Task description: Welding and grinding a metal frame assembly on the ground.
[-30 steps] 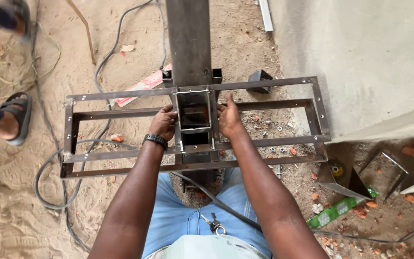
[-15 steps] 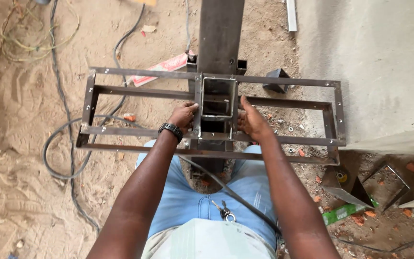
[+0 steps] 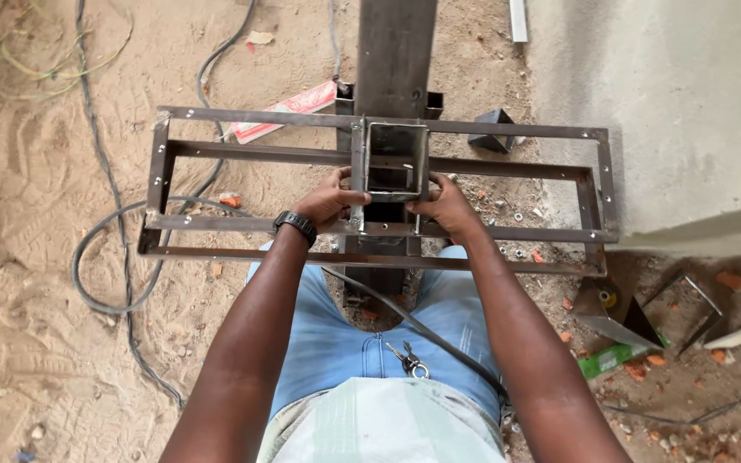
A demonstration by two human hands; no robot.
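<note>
Your left hand (image 3: 329, 201) and right hand (image 3: 446, 206) have fingers clamped on the square steel socket (image 3: 394, 163) of the rectangular frame (image 3: 379, 193), seated around the upright post (image 3: 394, 60) above sandy ground; fixing appears outstanding.

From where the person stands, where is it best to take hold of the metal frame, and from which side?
Probably at the square sleeve in the middle of the metal frame, from both sides. The left hand and right hand already sit there, and the long frame reaches out evenly to each side, so it should balance.
</note>
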